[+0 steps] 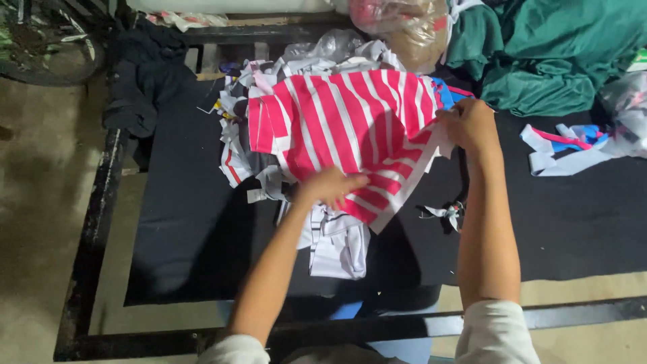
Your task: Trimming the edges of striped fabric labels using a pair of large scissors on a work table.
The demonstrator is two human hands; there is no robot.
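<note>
A red-and-white striped cloth piece (pixel 350 121) lies spread on top of a heap of white and striped fabric cut-offs (pixel 269 74) on a black table (pixel 189 222). My left hand (pixel 330 185) rests on the near lower edge of the striped piece, fingers pressing it. Over at the piece's right corner, my right hand (pixel 468 125) pinches the cloth by a blue scrap. A white striped fabric piece (pixel 337 246) hangs toward me under the left hand.
Green cloth (pixel 539 54) is piled at the back right. Blue, pink and white strips (pixel 566 145) lie at the right. A small scrap (pixel 448 214) sits by my right forearm. A plastic bag (pixel 404 23) stands behind; dark cloth (pixel 145 74) drapes at the left.
</note>
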